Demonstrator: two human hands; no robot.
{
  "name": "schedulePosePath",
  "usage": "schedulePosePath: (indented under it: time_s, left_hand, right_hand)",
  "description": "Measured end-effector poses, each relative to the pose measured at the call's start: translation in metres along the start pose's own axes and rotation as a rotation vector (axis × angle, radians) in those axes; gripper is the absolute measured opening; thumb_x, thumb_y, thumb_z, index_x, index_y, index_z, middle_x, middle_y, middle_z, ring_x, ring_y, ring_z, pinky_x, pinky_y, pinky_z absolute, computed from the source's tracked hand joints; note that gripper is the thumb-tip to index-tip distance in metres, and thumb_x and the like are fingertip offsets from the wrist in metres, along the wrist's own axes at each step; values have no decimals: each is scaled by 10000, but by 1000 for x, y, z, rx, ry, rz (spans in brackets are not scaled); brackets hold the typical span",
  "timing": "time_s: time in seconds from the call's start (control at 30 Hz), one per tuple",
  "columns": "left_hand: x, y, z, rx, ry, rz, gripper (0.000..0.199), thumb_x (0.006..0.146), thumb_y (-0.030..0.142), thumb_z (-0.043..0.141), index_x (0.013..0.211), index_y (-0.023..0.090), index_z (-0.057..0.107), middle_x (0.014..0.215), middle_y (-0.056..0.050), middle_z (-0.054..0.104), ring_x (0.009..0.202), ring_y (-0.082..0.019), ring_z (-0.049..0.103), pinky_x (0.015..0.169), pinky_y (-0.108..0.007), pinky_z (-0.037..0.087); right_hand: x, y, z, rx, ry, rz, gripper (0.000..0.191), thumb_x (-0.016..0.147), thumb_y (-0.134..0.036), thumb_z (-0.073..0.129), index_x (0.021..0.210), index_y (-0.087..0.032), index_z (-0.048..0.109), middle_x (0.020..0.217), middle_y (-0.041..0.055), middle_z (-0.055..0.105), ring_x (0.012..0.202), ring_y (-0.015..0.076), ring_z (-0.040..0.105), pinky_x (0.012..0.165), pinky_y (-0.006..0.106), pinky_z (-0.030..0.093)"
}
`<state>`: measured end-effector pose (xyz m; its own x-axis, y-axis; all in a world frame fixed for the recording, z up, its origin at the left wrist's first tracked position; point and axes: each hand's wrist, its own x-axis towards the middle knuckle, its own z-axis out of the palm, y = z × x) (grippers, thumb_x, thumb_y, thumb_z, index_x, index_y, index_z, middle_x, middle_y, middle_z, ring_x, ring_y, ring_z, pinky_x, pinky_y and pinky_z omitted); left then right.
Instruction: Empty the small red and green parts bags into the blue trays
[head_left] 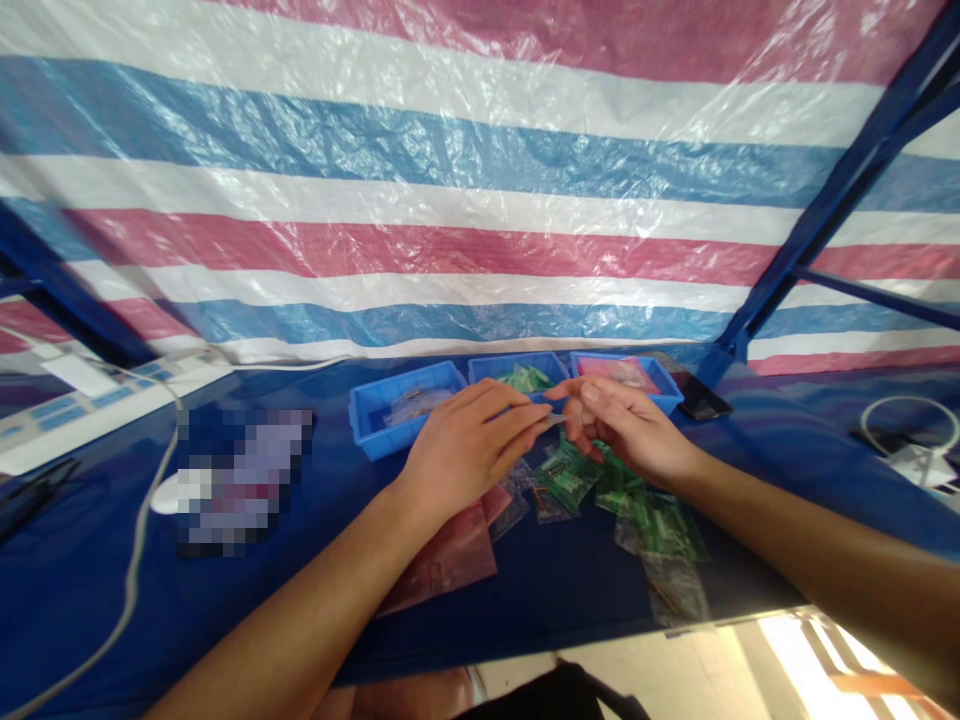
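Both hands' grips (556,418) pinch clear bag (553,421) above green packets (570,478).

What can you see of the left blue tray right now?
The left tray is a shallow, rectangular bin of bright blue plastic with a raised rim. It sits flat on the blue table, first in a row of three trays, close beside the middle tray. Inside lie a few clear bags; what they contain is too small to tell. The left hand hovers over its near right corner and hides that part, so whether it touches is unclear.
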<state>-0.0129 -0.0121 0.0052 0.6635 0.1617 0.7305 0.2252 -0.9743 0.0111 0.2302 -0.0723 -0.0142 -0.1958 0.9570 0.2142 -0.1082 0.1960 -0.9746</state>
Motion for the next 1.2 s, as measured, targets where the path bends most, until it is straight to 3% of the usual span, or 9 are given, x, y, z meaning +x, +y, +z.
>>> schedulePosePath:
  time_s: [0.17, 0.3, 0.47, 0.6, 0.77, 0.87, 0.97, 1.1, 1.2]
  left_hand:
    - [-6, -6, 4, -57, -23, -62, 203, 1065, 283, 679, 1244, 191, 708, 1029, -53, 792, 959, -198, 741, 879, -339, 588]
    - [-7, -1, 3, -102, -34, -106, 334, 1062, 319, 690, 1367, 203, 620, 1058, -41, 801, 992, -205, 766, 901, -348, 601]
    - [-2, 4, 1, -75, -87, -108, 514, 1050, 358, 704, 1518, 240, 525, 1206, -64, 773, 1109, -235, 747, 982, -396, 608]
    - [-3, -1, 2, -63, -74, -65, 431, 1046, 287, 698, 1463, 238, 599, 1334, -106, 707, 1226, -249, 694, 1044, -417, 597]
    - [-7, -8, 4, -47, -12, -64, 319, 1064, 179, 639, 1356, 289, 704, 1365, -96, 682, 1162, -207, 692, 937, -360, 598]
    - [-5, -6, 2, -63, 19, -78, 241, 1067, 212, 651, 1285, 265, 737, 1352, -101, 702, 1153, -204, 703, 954, -364, 597]
    - [-3, -2, 0, -101, 20, -89, 179, 1080, 235, 632, 1229, 221, 731, 1212, -91, 770, 1116, -204, 737, 993, -367, 603]
    - [-4, 1, 1, -130, 21, -103, 149, 1089, 238, 619, 1198, 200, 712, 1108, -67, 802, 1019, -185, 773, 912, -312, 613]
    - [-5, 3, 3, -143, 8, -142, 277, 1078, 257, 645, 1352, 215, 656, 1120, -47, 809, 1000, -176, 783, 902, -299, 616]
  right_hand:
    - [-1, -2, 4, -115, -18, -60, 372, 869, -459, 901, 1131, -234, 764, 748, -26, 640, 564, 108, 523, 506, 249, 417]
    - [1, -1, 3, -160, 40, 0, 323, 902, -503, 858, 950, -205, 743, 688, -18, 650, 570, 118, 567, 506, 240, 423]
    - [3, 0, -2, -139, 37, 23, 364, 920, -546, 827, 911, -198, 722, 692, -14, 659, 580, 122, 579, 520, 246, 450]
    - [2, 2, -3, -87, 46, 40, 372, 925, -542, 825, 868, -193, 709, 726, -9, 669, 589, 119, 586, 523, 245, 455]
    - [4, 3, -3, -67, 20, 42, 366, 930, -529, 825, 870, -186, 709, 714, -12, 661, 573, 111, 582, 507, 236, 448]
    - [5, 0, -2, -49, 28, 9, 368, 932, -529, 821, 1084, -211, 718, 758, -16, 684, 583, 125, 607, 493, 239, 458]
    - [4, -3, 0, -38, 21, -50, 537, 921, -558, 821, 1330, -246, 666, 857, 6, 726, 640, 156, 659, 496, 257, 490]
    - [2, -3, 0, -121, -16, -29, 404, 881, -524, 870, 1122, -218, 766, 785, 9, 717, 625, 146, 633, 515, 256, 489]
    - [2, -1, -1, -175, 2, 2, 314, 876, -485, 883, 984, -207, 783, 755, 7, 714, 600, 133, 614, 521, 252, 475]
